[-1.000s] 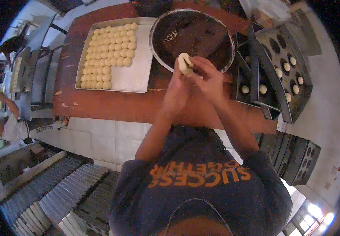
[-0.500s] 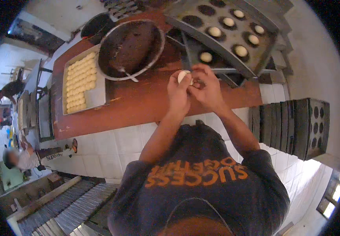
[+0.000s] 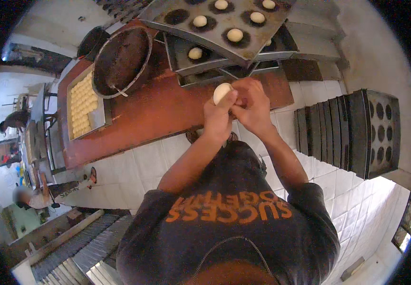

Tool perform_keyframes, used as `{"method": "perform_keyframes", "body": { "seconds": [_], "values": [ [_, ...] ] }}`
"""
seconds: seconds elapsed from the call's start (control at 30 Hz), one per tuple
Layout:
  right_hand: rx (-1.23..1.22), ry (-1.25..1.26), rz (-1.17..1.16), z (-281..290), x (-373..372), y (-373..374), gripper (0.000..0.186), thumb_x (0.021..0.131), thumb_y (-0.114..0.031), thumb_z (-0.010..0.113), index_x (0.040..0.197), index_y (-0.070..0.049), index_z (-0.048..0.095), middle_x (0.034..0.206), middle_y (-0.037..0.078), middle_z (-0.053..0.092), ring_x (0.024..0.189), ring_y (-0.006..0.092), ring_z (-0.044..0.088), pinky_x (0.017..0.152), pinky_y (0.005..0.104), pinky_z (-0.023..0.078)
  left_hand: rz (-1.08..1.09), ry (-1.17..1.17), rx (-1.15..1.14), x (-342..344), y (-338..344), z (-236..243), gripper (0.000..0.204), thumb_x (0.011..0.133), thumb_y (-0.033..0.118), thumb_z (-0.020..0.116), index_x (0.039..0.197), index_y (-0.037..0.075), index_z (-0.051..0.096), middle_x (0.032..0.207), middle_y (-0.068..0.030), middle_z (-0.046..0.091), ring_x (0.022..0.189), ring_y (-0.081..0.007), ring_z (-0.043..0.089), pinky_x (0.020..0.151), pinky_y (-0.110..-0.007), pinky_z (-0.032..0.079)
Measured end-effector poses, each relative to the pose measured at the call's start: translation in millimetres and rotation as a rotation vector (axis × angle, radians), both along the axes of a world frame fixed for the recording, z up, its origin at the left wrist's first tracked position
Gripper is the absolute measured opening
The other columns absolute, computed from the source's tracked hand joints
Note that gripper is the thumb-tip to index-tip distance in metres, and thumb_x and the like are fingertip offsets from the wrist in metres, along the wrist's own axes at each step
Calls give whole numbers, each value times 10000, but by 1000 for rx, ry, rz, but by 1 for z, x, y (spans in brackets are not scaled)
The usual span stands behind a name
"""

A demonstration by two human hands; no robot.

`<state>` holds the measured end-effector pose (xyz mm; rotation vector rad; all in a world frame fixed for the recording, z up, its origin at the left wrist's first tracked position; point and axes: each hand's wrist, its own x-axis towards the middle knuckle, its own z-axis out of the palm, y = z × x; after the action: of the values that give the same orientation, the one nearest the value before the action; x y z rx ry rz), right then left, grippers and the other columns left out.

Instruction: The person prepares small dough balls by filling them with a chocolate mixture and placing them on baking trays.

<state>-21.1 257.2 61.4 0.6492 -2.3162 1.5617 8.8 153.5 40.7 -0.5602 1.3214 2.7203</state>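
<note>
A smooth, pale dough ball [image 3: 222,91] is held up in front of me, over the near edge of the red-brown table [image 3: 167,114]. My left hand [image 3: 218,114] is closed around it, the thumb lying across its lower side. Against the ball's right side, my right hand [image 3: 253,107] has its fingers curled and pinched together, touching the dough and the left thumb; its fingertips are partly hidden. Just beyond my hands, a metal baking tray [image 3: 215,42] with dark round hollows bears several similar dough balls. Beneath it, another tray [image 3: 205,66] also holds dough balls.
A large, dark round pan [image 3: 122,59] stands on the table's left, beside a rectangular tray [image 3: 103,116] of yellowish dough pieces [image 3: 82,104]. To my right, a stack of hollowed trays [image 3: 352,137] stands on the tiled floor [image 3: 329,190]. Another person [image 3: 39,194] is at far left.
My view has turned right, so the table, pans and trays sit further left. The dough ball shows more fully above my left thumb. Both hands remain on it.
</note>
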Motion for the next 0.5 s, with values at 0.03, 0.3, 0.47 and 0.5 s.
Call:
{"method": "perform_keyframes", "body": {
  "seconds": [0.03,0.3,0.47,0.5],
  "values": [
    [28,19,5,-4,0,7,282,603,-110,662,867,-49,582,923,121,558,938,284,504,817,371,395,-26,-1,-3,1,4,1,277,801,187,612,1006,20,530,922,-70,563,800,-153,564,655,-288,481],
    [84,285,-168,-7,12,-11,285,600,-91,669,875,-78,591,896,73,561,914,279,504,767,378,390,-81,64,269,-1,-14,1,272,834,203,571,1028,18,527,950,-48,561,830,-137,551,700,-263,466],
    [198,374,-74,-11,7,-39,274,608,-81,661,874,-80,593,955,60,547,941,280,491,793,380,377,29,111,284,3,-37,7,265,844,203,561,1033,20,528,960,-43,556,849,-125,539,714,-247,455],
    [193,381,-36,-10,7,-46,270,610,-81,659,872,-79,593,962,62,547,942,279,491,797,380,376,53,121,306,3,-44,6,261,845,198,560,1033,20,528,962,-42,555,850,-124,537,712,-250,455]
  ]
}}
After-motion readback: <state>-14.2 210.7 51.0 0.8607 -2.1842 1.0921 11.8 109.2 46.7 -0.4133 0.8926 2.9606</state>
